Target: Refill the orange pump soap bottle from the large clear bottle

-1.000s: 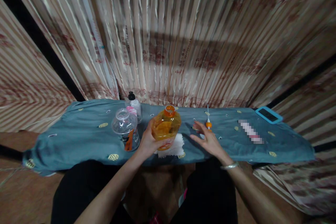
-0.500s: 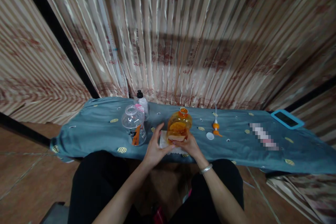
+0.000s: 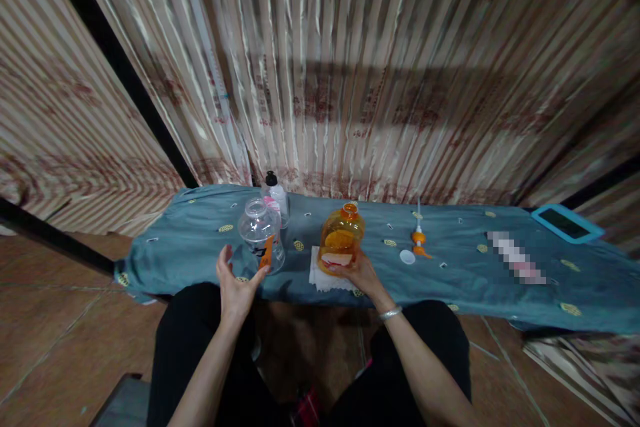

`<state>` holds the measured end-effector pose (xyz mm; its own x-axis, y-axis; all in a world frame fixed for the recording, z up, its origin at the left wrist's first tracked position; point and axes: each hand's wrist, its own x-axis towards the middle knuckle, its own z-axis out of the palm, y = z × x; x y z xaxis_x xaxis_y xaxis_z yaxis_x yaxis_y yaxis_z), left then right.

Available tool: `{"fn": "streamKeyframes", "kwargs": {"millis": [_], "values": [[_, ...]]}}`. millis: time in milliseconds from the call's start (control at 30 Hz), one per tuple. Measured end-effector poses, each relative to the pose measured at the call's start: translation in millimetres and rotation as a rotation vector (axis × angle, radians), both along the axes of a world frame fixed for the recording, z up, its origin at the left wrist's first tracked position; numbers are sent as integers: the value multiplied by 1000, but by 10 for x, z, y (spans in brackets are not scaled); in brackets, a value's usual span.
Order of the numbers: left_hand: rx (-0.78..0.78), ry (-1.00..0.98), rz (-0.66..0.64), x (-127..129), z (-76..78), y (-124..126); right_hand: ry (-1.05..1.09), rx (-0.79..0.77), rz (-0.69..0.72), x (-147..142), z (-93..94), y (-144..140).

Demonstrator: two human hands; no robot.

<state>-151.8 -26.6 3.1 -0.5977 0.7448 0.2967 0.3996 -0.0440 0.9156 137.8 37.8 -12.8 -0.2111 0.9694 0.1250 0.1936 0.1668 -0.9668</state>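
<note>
Our right hand wraps around the bottom of the orange bottle, which stands upright on a white tissue on the table, so it does not tip. Our left hand is open and holds nothing, with its fingers touching or nearly touching the clear bottle just in front of it. The orange bottle is see-through, round-bellied and has no cap; a small white cap lies to the right of our right hand.

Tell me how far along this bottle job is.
Done: the orange bottle and clear bottle stand open, a white cap and pump lying aside. In hand: the right hand grips the orange bottle; the left hand reaches for the clear one. Left: both remain uncapped.
</note>
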Motion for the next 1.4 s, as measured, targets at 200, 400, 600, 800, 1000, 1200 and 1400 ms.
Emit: {"fn": "streamKeyframes", "kwargs": {"millis": [200,400,600,800,1000,1200,1400], "values": [[-67,19,-113,61,149,361,-2,4,-34,42,-88,-78],[-189,12,-55,140,234,419,-20,31,-149,212,-63,-304],[-120,-50,-95,206,332,290,63,-2,-208,190,88,-944],[-114,-181,-245,421,414,-170,410,-202,-87,-287,16,-1422],[-144,-418,-542,810,575,-642,883,-458,52,-531,-116,-1479],[-112,-570,-747,1213,512,-776,1120,-605,188,-326,-309,-1568],[-150,-675,-844,1499,419,-816,1222,-545,135,37,-294,-1647]]}}
